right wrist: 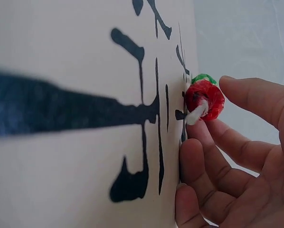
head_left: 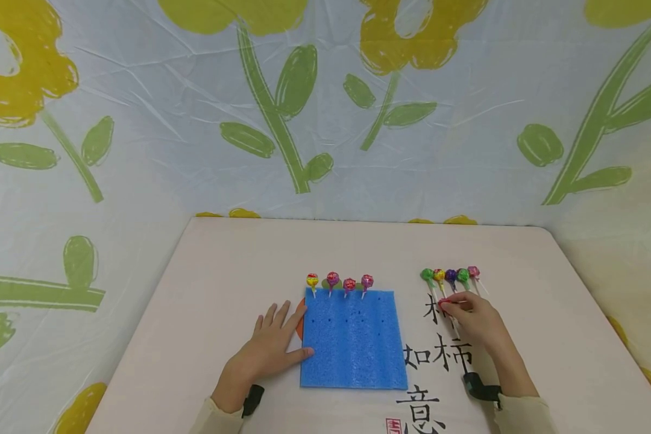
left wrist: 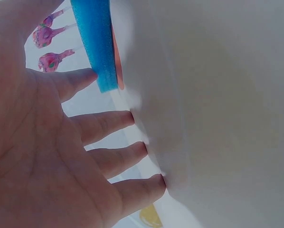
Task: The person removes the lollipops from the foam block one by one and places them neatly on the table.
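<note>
A blue foam block (head_left: pixel 352 349) lies on the table with several lollipops standing along its far edge, among them a yellow one (head_left: pixel 312 280) and a pink one (head_left: pixel 367 281). My left hand (head_left: pixel 271 343) rests spread at the block's left side, thumb and index finger touching it; in the left wrist view its other fingertips (left wrist: pixel 156 183) press on the tabletop. Between thumb and fingers my right hand (head_left: pixel 474 316) pinches a red-wrapped lollipop (right wrist: pixel 204 99), whose white stick points towards the wrist camera. It is just in front of a row of lollipops, including a green one (head_left: pixel 427 274).
Small dark holes run in rows across the foam's top. Black brush characters (head_left: pixel 420 410) and a red seal mark (head_left: pixel 393 426) are printed on the pale tabletop (head_left: pixel 222 259). A flower-patterned cloth (head_left: pixel 195 120) hangs behind the table and at both sides.
</note>
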The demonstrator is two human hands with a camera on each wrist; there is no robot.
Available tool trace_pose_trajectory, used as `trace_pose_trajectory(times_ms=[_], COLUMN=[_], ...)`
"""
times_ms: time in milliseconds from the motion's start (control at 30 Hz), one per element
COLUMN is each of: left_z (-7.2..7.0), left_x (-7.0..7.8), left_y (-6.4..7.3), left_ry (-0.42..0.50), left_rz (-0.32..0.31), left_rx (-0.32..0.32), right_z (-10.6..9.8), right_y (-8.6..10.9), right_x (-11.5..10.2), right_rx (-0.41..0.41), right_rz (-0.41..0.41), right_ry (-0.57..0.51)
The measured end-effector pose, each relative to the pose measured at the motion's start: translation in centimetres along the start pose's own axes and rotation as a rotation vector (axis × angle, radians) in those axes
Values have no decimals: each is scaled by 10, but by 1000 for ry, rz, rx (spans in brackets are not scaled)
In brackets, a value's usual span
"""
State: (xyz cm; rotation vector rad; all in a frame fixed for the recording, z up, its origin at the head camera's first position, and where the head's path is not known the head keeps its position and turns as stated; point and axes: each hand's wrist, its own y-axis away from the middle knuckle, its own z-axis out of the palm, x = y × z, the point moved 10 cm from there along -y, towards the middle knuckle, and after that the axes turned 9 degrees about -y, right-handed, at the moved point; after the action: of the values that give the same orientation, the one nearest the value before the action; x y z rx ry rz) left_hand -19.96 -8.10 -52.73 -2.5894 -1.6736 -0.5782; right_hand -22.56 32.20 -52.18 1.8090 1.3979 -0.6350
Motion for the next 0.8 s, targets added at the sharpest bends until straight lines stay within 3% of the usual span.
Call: trace_pose_trajectory(times_ms=[400, 633, 800], left_z=[0, -2, -3], left_x=[1, 1, 1], left_y=[0, 1, 1], left_ry=[-6, 3, 7], left_rz=[-2, -4, -1], left_rx=[-9, -11, -2], right_z=[-7, -14, -8], right_y=[5, 11, 16], right_x=[1, -15, -43], right_rx=[18, 101, 117], right_rz=[19, -67, -167], right_ry=[-4, -1, -111])
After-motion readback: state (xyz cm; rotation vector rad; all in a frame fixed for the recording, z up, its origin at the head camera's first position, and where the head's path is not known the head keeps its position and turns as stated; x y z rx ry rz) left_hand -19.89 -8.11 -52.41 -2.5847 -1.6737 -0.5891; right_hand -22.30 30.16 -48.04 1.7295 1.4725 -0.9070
